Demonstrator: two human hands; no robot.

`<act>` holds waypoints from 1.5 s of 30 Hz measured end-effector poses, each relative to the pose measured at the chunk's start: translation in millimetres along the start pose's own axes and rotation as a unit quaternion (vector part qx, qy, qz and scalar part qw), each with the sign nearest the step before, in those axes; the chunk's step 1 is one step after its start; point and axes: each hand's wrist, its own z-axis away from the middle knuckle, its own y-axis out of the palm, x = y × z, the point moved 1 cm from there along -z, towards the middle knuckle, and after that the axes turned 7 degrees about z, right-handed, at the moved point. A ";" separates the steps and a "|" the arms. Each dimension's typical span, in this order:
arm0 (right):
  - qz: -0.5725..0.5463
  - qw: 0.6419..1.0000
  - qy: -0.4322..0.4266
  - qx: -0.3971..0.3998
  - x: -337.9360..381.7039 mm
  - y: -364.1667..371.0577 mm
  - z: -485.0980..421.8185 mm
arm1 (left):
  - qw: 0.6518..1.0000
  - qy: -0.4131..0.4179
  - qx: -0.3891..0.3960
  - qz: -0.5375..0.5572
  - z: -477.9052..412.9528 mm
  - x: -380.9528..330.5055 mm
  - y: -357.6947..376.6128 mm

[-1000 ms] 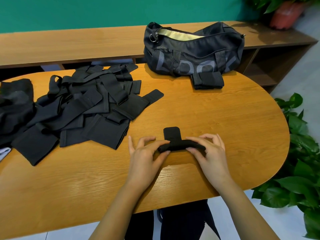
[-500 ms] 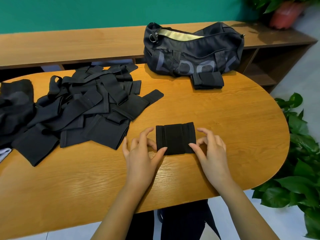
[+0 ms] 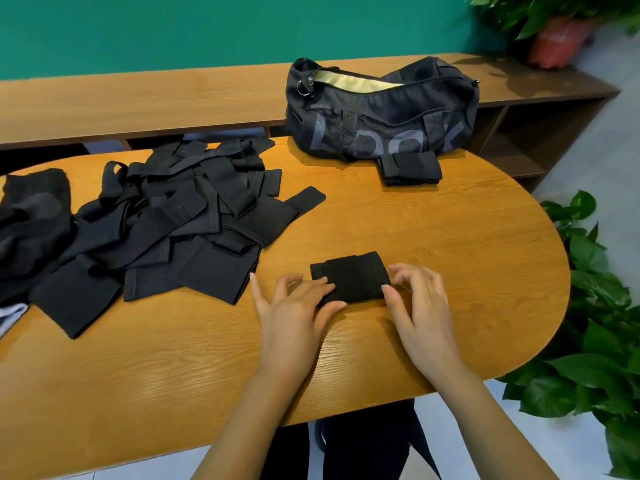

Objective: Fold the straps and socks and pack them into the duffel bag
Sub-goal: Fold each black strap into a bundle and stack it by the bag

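Near the counter's [image 3: 467,237] front edge, the folded strap [image 3: 353,278] lies long axis left-right. The left hand [image 3: 294,306] and right hand [image 3: 424,306] flank it, each grip pinching one end. The open duffel bag [image 3: 381,112] stands at the far edge, nearer the right hand.

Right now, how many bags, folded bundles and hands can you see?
Bags: 1, the bag
Folded bundles: 2, near bundle and far bundle
Hands: 2, left hand and right hand
Total: 5
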 end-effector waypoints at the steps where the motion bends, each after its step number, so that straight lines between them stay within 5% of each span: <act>1: 0.013 1.000 -0.024 -0.002 0.1 0.6 0.3 | 1.000 -0.004 -0.009 -0.005 -2.0 -1.4 0.2; 10: 0.272 0.941 -0.189 0.068 13.3 8.9 -15.5 | 0.998 0.009 0.003 -0.059 -39.7 -5.4 -1.8; 17: 0.315 0.946 -0.076 0.008 -3.3 -7.9 -93.8 | 0.990 -0.048 -0.010 -0.131 -67.4 35.9 -7.0; 23: 0.400 0.916 -0.003 0.038 -37.5 -17.3 -181.5 | 0.975 -0.071 0.020 -0.208 -73.4 60.0 3.6; 37: 0.347 0.931 0.007 0.110 -58.8 -1.8 -202.3 | 0.968 -0.047 -0.029 -0.244 -73.4 62.7 7.5; 45: 0.337 0.935 -0.057 0.095 -35.6 4.5 -182.8 | 0.974 -0.042 -0.033 -0.218 -71.4 61.9 5.5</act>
